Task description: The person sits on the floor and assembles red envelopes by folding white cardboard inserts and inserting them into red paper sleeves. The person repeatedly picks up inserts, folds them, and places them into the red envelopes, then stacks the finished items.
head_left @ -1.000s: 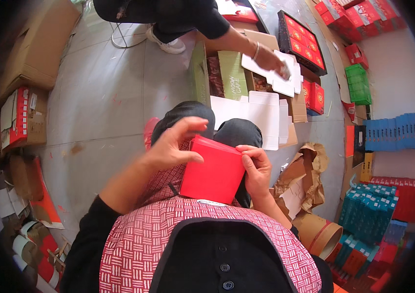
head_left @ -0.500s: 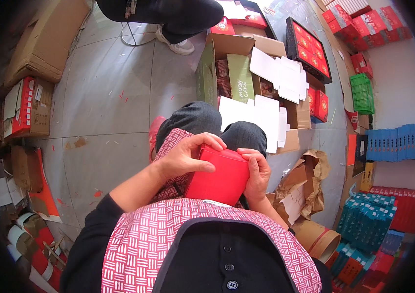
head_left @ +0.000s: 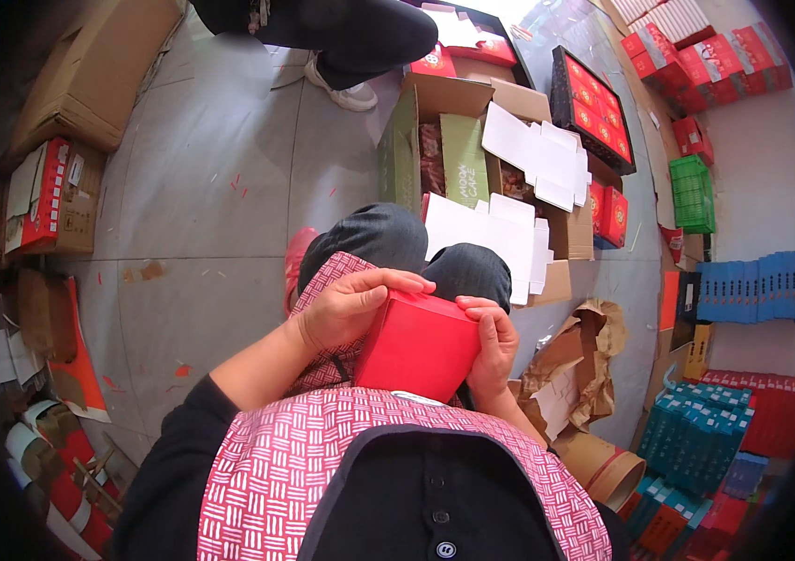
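Note:
A red cardboard box (head_left: 421, 344) rests in my lap against my patterned apron (head_left: 322, 449), its plain flat face turned up. My left hand (head_left: 349, 305) holds its far left corner, with the fingers laid along the far edge. At the right side, my right hand (head_left: 493, 344) grips the box, fingertips bent over the far right corner. The underside of the box and what may be in it are hidden. Just beyond my knees lie flat white carton blanks (head_left: 500, 229) on top of an open brown carton (head_left: 556, 280).
A green carton (head_left: 461, 154) holds packed goods ahead. Beyond it stands a black tray (head_left: 594, 107) of red boxes. Crumpled brown paper (head_left: 594, 365) lies to my right, near stacked teal boxes (head_left: 696, 430) and a green crate (head_left: 692, 194). Another person's leg (head_left: 350, 42) reaches in at the top.
My left thumb has come off the box's upper face toward its left edge, and the fingers have flattened along the far edge. The right hand still grips the right side.

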Available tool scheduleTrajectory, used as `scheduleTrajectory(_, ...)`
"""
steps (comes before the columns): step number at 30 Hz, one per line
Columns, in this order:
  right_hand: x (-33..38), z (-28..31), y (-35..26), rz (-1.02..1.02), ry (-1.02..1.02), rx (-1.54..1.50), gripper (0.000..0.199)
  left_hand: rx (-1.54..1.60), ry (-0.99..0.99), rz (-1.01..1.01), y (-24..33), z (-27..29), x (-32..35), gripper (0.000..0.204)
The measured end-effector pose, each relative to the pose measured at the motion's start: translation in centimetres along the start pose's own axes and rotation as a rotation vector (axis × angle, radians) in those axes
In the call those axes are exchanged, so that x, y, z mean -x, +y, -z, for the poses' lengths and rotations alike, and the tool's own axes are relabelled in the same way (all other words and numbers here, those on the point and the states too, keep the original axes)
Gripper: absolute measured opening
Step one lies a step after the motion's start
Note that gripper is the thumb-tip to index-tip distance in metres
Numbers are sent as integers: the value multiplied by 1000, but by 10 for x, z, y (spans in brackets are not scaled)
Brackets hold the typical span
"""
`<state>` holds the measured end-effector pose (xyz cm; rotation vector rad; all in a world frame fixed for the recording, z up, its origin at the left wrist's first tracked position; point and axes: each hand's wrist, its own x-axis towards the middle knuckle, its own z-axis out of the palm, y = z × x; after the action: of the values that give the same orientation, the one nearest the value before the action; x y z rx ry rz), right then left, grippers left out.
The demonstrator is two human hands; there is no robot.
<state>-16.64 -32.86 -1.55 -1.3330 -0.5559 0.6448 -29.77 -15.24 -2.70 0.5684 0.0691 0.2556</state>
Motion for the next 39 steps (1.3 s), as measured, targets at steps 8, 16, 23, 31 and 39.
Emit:
scheduleTrajectory(8,7,1,0,41,-32,58,20,-221,-106,-66,-15,11,-4,23)
scheduleTrajectory(16,0,-7,3,14,-38,-22,24,-371,111,-34,-22,-14,15,24)
scheduleTrajectory(23,2,4,-1,-58,-142,-80,35,-342,252,-56,-24,-13,19,17)
scheduleTrajectory(31,7,2,-61,733,-329,928,72,-110,334,108,11,-27,24,21)
scheduleTrajectory(39,-15,-10,-32,677,-374,631,33,337,221,226,-8,2,16,53)
